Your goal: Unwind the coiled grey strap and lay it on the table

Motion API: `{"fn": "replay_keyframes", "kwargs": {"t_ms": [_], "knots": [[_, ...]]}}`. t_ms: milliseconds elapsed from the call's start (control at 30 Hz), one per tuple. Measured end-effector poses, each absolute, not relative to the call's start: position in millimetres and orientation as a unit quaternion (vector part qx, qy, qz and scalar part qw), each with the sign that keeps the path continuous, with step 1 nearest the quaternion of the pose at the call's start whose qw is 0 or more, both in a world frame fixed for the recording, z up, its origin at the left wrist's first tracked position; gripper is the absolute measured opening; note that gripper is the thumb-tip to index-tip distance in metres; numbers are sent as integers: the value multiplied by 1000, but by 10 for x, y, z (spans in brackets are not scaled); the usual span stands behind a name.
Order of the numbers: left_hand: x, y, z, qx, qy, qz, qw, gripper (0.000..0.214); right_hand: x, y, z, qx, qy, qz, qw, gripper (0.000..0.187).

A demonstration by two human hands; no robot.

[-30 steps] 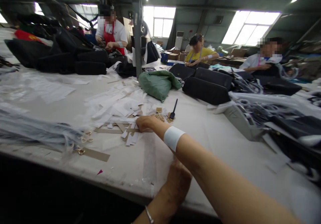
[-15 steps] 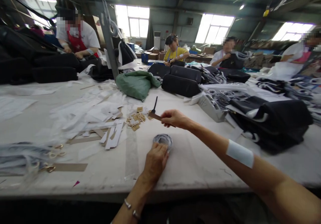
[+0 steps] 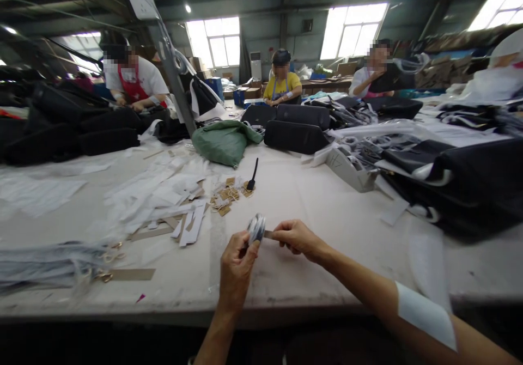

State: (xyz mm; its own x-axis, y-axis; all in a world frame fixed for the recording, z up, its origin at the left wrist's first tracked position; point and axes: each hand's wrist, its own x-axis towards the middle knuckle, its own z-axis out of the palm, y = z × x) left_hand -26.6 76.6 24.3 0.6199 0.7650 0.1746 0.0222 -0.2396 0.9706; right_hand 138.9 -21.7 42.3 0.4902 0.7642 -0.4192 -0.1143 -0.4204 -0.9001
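My left hand (image 3: 236, 260) is closed round a coiled grey strap roll (image 3: 256, 226), held upright just above the white table (image 3: 335, 229). My right hand (image 3: 297, 238) pinches a brown card strip (image 3: 268, 235) that touches the roll's right side. The two hands meet near the table's front edge. A white band wraps my right forearm (image 3: 425, 315).
White and brown paper strips (image 3: 163, 196) and small brown tags (image 3: 229, 194) lie left of the hands, with a black brush (image 3: 253, 175) and a green bag (image 3: 224, 140) behind. Black bags (image 3: 296, 128) and a dark pile (image 3: 461, 182) crowd the right. Three other people work at the far side.
My left hand lifted the strap roll off the table. My right hand drew back from the tags with the brown strip and brought it to the roll.
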Motion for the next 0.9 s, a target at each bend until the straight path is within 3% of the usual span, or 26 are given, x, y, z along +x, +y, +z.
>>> {"fn": "replay_keyframes", "kwargs": {"t_ms": [233,333,467,700,900], "knots": [[-333,837,125,635,313,334,623,33,1525,-379,429,-702,-248,463,482,19],[-288,802,94,618,293,338,647,34,1445,-308,487,-738,-273,409,461,15],[-269,760,153,649,273,363,610,31,1337,-189,530,-727,-250,379,516,20],[-279,709,169,707,243,370,551,25,1285,-164,456,-577,-149,551,584,20],[-281,712,168,771,213,355,484,22,1178,-204,452,-474,-199,597,616,21]]}}
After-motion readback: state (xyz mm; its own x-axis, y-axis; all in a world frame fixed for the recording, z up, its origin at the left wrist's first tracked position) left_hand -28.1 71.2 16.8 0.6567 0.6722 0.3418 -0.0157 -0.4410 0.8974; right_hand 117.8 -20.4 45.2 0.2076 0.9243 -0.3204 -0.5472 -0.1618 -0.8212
